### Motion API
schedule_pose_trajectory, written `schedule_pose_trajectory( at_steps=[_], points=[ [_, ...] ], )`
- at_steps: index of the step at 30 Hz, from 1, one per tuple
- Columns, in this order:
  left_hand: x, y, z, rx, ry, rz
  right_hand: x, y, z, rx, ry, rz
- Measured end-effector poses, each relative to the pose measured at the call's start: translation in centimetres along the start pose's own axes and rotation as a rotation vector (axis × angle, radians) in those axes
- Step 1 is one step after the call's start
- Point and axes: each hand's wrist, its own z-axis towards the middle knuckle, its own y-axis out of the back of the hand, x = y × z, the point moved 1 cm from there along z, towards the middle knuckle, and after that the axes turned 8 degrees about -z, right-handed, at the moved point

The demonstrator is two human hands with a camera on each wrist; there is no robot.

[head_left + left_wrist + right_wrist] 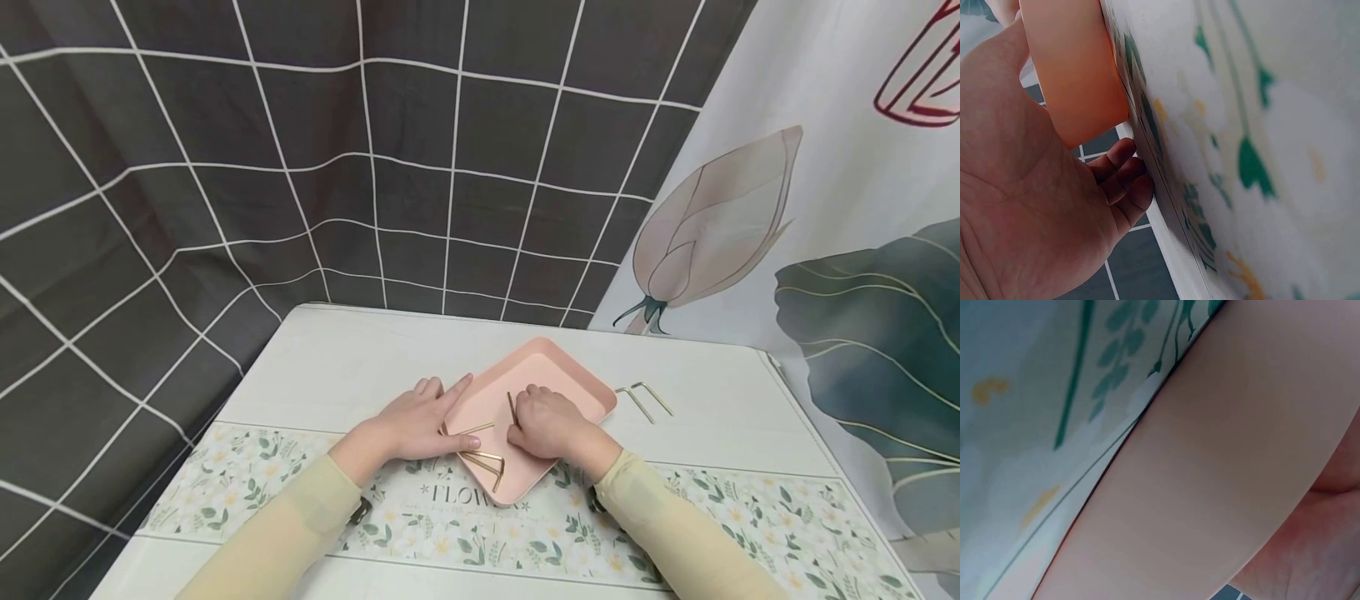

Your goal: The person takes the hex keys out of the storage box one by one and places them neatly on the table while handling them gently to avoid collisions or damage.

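A pink rectangular tray [540, 367] lies at an angle on the table. My left hand [420, 421] rests against its left side, index finger along the edge and thumb reaching over the rim. In the left wrist view, the other fingers [1129, 181] of that hand bend loosely beside the tray's outer wall. Inside the tray, my right hand [551, 421] pinches a gold hex key [512, 407], its free end sticking up past the fingers. Several gold hex keys [489, 456] lie near my left thumb at the front left of the tray. The right wrist view is mostly filled by the tray wall [1197, 450].
Two more gold hex keys [654, 398] lie on the table to the right of the tray. A flowered runner [247, 475] crosses the white table [337, 350]. Behind stand a dark checked curtain [405, 200] and a white printed curtain [825, 350].
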Motion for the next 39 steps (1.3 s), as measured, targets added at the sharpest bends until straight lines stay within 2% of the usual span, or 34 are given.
schedule_pose_trajectory(
  at_steps=[9, 39],
  points=[
    [-0.08, 0.04, -0.04, 0.001, 0.001, 0.0, -0.12, -0.01, -0.08, -0.012, 0.009, 0.013],
    [-0.22, 0.2, -0.09, 0.001, -0.001, -0.026, -0.34, 0.02, 0.13, -0.01, 0.029, -0.06]
  ],
)
